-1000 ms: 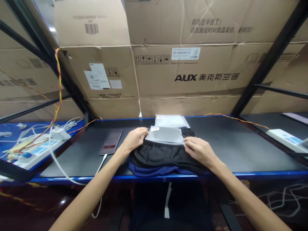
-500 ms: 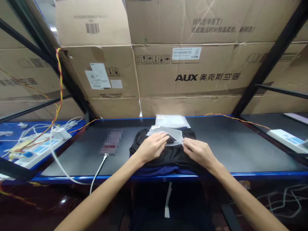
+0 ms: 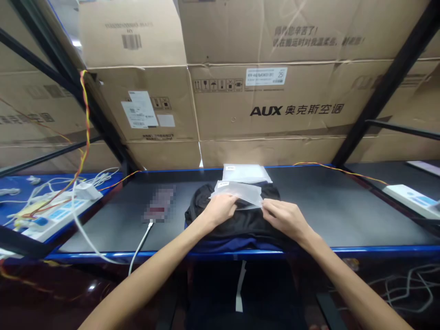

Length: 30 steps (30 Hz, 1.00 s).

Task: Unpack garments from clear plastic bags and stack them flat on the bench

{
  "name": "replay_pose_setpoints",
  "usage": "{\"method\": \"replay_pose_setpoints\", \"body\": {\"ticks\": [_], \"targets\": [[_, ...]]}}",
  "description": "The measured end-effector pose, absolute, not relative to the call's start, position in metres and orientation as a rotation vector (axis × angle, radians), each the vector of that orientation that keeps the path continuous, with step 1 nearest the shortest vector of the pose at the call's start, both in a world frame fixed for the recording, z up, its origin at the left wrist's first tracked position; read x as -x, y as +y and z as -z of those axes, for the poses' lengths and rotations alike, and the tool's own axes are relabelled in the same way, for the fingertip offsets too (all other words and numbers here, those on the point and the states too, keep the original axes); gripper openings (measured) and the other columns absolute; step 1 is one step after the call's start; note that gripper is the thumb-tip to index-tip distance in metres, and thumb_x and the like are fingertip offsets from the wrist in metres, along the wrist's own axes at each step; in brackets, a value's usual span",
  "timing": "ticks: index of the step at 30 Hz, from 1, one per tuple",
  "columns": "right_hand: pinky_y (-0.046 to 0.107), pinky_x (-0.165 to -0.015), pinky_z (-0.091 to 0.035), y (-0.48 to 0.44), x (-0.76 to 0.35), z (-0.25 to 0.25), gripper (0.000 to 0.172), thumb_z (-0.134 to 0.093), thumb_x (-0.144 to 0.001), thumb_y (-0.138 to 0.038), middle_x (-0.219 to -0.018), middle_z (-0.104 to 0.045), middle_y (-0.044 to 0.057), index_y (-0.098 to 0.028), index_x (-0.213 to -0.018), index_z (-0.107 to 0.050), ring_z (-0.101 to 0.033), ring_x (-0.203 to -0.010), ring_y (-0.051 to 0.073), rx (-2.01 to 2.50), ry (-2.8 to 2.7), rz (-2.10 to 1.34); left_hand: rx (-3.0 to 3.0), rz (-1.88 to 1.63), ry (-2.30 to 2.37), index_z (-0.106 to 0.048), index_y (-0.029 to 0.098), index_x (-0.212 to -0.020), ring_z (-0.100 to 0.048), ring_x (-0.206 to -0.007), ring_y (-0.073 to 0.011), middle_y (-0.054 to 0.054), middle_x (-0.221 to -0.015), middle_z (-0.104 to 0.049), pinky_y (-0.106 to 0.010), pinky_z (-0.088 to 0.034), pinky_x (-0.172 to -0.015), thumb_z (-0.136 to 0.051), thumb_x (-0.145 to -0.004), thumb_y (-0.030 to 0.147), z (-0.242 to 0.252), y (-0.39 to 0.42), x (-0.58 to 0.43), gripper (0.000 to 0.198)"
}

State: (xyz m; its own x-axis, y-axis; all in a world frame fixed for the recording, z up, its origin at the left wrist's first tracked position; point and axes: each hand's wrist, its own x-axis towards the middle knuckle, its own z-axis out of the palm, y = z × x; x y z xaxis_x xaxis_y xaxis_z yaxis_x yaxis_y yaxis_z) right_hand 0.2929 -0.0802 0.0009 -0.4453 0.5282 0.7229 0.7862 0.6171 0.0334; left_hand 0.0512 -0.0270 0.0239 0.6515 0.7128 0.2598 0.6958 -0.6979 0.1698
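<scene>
A translucent plastic bag (image 3: 245, 190) with a small white label is spread between my two hands, its near side lifted a little. At its left part my left hand (image 3: 220, 210) is closed on the bag, the fingertips partly hidden by the film. My right hand (image 3: 282, 216) pinches the bag's right corner between thumb and fingers. Underneath lies a bunched pile of black cloth (image 3: 240, 224), with dark blue cloth (image 3: 233, 244) showing along its front. Just behind is a further flat plastic bag or stack of them (image 3: 247, 173), also labelled.
A phone-like object (image 3: 160, 204), blurred out, lies left on the dark shelf (image 3: 330, 206) with a white cable (image 3: 140, 245) plugged in. Power strips (image 3: 62, 213) and tangled cords sit farther left; another strip (image 3: 410, 198) is at right. Cardboard (image 3: 261, 123) backs the shelf between black posts.
My left hand's fingers have gone from lying over the bag to being bent and partly behind its film. The bag's near edge has shifted slightly; my right hand keeps its pinch.
</scene>
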Motion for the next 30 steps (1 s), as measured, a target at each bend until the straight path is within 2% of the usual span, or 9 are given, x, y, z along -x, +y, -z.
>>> {"method": "replay_pose_setpoints", "body": {"ticks": [4,7,9,12,14,18,23,27,30], "targets": [[0.022,-0.067,-0.05,-0.078,-0.298,0.001,0.024,-0.045,-0.096,-0.021,-0.081,-0.074,0.003,-0.023,-0.084,-0.066,-0.069,-0.074,0.015,1.121,-2.192,0.444,-2.654,-0.675,0.771,-0.066,0.021,-0.124,-0.065,-0.113,-0.0229,-0.005,-0.123,-0.07,-0.037,-0.053,-0.1,-0.047,-0.083,0.006,-0.025,-0.03,-0.032,0.048],[0.023,-0.065,-0.05,-0.077,-0.298,0.003,0.025,-0.044,-0.096,-0.021,-0.079,-0.074,0.003,-0.023,-0.084,-0.066,-0.069,-0.072,0.016,1.154,-2.201,0.425,-2.462,-0.766,0.554,-0.065,0.022,-0.127,-0.061,-0.123,-0.0216,-0.005,-0.131,-0.065,-0.04,-0.048,-0.108,-0.046,-0.088,0.009,-0.027,-0.034,-0.02,0.045],[0.024,-0.065,-0.051,-0.076,-0.298,0.005,0.023,-0.045,-0.095,-0.019,-0.083,-0.075,0.004,-0.023,-0.085,-0.066,-0.07,-0.074,0.017,1.163,-2.194,0.415,-2.361,-0.779,0.49,-0.067,0.022,-0.124,-0.06,-0.124,-0.0227,-0.005,-0.128,-0.067,-0.042,-0.046,-0.11,-0.049,-0.089,0.013,-0.027,-0.036,-0.014,0.041],[0.027,-0.072,-0.056,-0.075,-0.297,0.006,0.019,-0.048,-0.093,-0.017,-0.097,-0.075,0.006,-0.023,-0.093,-0.067,-0.071,-0.087,0.02,1.187,-2.173,0.397,-2.328,-0.734,0.419,-0.074,0.022,-0.112,-0.059,-0.125,-0.0257,-0.005,-0.12,-0.07,-0.046,-0.046,-0.109,-0.057,-0.084,0.015,-0.024,-0.036,-0.008,0.034],[0.031,-0.077,-0.058,-0.074,-0.296,0.006,0.019,-0.051,-0.092,-0.018,-0.11,-0.073,0.009,-0.022,-0.102,-0.066,-0.07,-0.1,0.023,1.204,-2.175,0.384,-2.354,-0.682,0.404,-0.076,0.023,-0.107,-0.056,-0.128,-0.0268,-0.005,-0.121,-0.07,-0.048,-0.046,-0.108,-0.058,-0.079,0.011,-0.02,-0.035,-0.006,0.035],[0.034,-0.086,-0.06,-0.073,-0.292,0.007,0.033,-0.051,-0.092,-0.016,-0.13,-0.065,0.011,-0.021,-0.123,-0.062,-0.063,-0.118,0.025,1.131,-2.255,0.4,-2.383,-0.648,0.397,-0.076,0.024,-0.108,-0.053,-0.131,-0.0278,-0.005,-0.124,-0.068,-0.049,-0.045,-0.108,-0.056,-0.072,0.006,-0.015,-0.033,-0.006,0.045],[0.034,-0.098,-0.056,-0.072,-0.284,0.004,0.042,-0.043,-0.092,-0.003,-0.124,-0.07,0.006,-0.021,-0.123,-0.065,-0.061,-0.122,0.021,0.921,-2.33,0.471,-2.372,-0.654,0.392,-0.077,0.023,-0.107,-0.055,-0.129,-0.0283,-0.006,-0.122,-0.069,-0.049,-0.045,-0.108,-0.055,-0.069,0.007,-0.017,-0.035,-0.006,0.047],[0.034,-0.102,-0.054,-0.068,-0.281,-0.005,0.038,-0.044,-0.092,-0.002,-0.121,-0.071,0.009,-0.017,-0.118,-0.067,-0.061,-0.122,0.021,0.832,-2.293,0.486,-2.368,-0.654,0.401,-0.077,0.024,-0.105,-0.055,-0.129,-0.0288,-0.005,-0.122,-0.069,-0.05,-0.046,-0.107,-0.054,-0.066,0.006,-0.018,-0.036,-0.006,0.049],[0.034,-0.102,-0.053,-0.056,-0.285,-0.01,0.036,-0.045,-0.092,-0.003,-0.12,-0.072,0.008,-0.018,-0.114,-0.069,-0.061,-0.122,0.021,0.84,-2.27,0.458,-2.375,-0.657,0.384,-0.077,0.024,-0.106,-0.054,-0.129,-0.0286,-0.005,-0.122,-0.069,-0.049,-0.046,-0.108,-0.054,-0.065,0.006,-0.018,-0.037,-0.007,0.05]]}}
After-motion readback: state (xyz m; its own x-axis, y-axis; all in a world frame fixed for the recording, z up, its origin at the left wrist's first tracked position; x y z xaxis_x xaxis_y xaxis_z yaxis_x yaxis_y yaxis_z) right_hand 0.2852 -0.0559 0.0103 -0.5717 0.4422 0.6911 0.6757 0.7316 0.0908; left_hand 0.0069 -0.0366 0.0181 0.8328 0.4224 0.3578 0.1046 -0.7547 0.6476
